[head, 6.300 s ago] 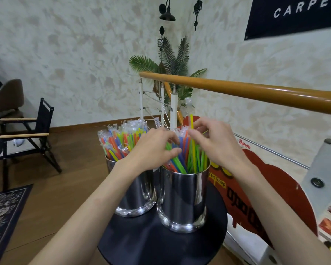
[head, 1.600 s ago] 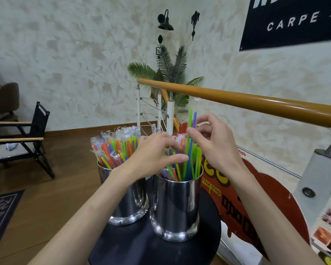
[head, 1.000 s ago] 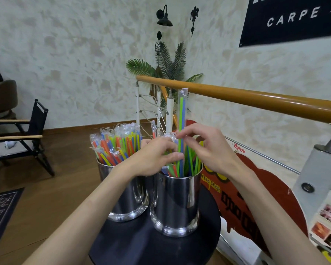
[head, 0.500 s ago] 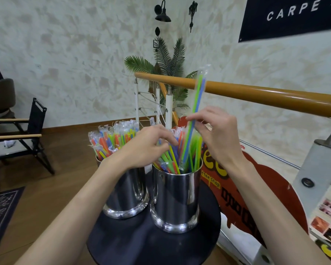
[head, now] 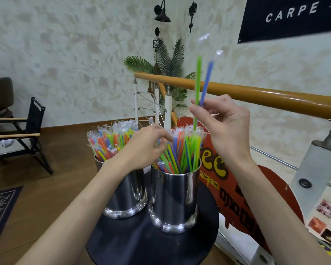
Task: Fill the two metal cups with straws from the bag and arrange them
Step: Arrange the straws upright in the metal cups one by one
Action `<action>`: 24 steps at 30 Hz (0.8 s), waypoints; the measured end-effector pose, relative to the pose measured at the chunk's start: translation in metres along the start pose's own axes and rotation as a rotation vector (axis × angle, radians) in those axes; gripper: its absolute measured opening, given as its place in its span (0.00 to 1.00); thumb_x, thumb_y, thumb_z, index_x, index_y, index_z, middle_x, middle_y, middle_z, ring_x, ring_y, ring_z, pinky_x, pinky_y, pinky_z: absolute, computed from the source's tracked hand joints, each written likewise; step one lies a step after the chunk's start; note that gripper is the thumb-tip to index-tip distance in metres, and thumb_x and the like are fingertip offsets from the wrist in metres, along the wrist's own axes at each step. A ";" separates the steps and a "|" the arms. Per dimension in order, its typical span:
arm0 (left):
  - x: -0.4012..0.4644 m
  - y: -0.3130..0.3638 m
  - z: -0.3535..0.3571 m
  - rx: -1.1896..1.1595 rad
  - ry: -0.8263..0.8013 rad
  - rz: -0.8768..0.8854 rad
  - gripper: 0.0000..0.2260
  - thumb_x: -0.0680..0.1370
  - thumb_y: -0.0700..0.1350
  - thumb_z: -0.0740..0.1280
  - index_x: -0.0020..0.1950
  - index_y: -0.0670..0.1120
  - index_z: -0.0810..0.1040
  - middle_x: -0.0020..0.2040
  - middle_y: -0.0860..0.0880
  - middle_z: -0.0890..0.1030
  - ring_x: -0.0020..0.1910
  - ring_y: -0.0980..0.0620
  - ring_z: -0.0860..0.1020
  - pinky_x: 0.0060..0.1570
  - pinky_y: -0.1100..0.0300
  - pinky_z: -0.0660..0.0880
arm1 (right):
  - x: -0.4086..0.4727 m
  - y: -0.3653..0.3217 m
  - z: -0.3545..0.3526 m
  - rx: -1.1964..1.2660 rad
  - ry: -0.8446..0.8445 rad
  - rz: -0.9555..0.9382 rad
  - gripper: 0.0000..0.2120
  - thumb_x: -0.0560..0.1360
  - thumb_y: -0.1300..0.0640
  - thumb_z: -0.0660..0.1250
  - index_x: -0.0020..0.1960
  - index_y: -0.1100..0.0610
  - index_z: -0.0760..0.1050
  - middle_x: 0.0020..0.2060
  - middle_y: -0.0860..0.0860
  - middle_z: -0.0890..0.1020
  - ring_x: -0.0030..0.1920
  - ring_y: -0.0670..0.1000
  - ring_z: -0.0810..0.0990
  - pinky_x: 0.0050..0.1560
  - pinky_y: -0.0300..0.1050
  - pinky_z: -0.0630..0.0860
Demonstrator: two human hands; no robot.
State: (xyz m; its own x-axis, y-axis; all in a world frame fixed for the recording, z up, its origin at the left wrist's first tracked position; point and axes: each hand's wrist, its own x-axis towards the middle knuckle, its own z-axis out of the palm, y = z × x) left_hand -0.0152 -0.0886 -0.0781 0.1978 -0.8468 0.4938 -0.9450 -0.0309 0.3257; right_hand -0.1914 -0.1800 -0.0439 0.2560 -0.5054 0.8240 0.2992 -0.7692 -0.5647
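Two steel cups stood touching on the round black surface (head: 141,245), both packed with wrapped coloured straws. At the right cup (head: 175,199), the left hand (head: 143,148) rested on its straw bundle (head: 182,152), fingers curled down among the wrapper tips. Just beyond, the right hand (head: 225,129) pinched a green straw (head: 198,81) and a blue straw (head: 206,81), lifted high above the cup. The left cup (head: 126,194) sat behind, under the wooden handrail (head: 275,98).
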 end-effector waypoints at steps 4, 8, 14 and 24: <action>0.001 0.001 -0.001 -0.017 0.081 -0.002 0.13 0.84 0.47 0.62 0.67 0.50 0.78 0.60 0.52 0.79 0.58 0.55 0.77 0.61 0.50 0.75 | -0.006 0.005 0.001 -0.113 -0.066 0.113 0.03 0.73 0.55 0.78 0.44 0.49 0.84 0.36 0.49 0.84 0.37 0.46 0.81 0.39 0.41 0.79; 0.000 0.007 -0.003 -0.183 0.232 -0.028 0.18 0.84 0.50 0.60 0.72 0.47 0.73 0.55 0.53 0.81 0.53 0.56 0.79 0.57 0.51 0.77 | -0.017 0.030 0.010 -0.446 -0.284 0.207 0.09 0.72 0.50 0.78 0.36 0.47 0.81 0.32 0.43 0.82 0.34 0.39 0.79 0.37 0.35 0.74; -0.002 0.017 -0.003 -0.311 0.334 0.000 0.24 0.81 0.53 0.67 0.76 0.50 0.69 0.49 0.61 0.78 0.47 0.64 0.79 0.52 0.60 0.78 | -0.029 0.039 0.020 -0.660 -0.540 0.303 0.13 0.70 0.46 0.79 0.35 0.49 0.77 0.32 0.44 0.81 0.38 0.42 0.80 0.38 0.39 0.71; -0.002 0.010 0.002 -0.083 0.208 0.007 0.10 0.81 0.50 0.67 0.59 0.49 0.83 0.47 0.54 0.83 0.45 0.59 0.80 0.52 0.51 0.78 | -0.007 0.018 -0.012 -0.598 -0.481 0.350 0.10 0.75 0.47 0.74 0.38 0.51 0.82 0.32 0.47 0.84 0.32 0.40 0.81 0.35 0.38 0.74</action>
State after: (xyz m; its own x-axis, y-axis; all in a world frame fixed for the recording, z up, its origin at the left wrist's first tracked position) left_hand -0.0253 -0.0884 -0.0775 0.2493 -0.7191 0.6487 -0.9233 0.0256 0.3832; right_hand -0.1985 -0.1955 -0.0592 0.6472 -0.6360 0.4204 -0.3731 -0.7451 -0.5528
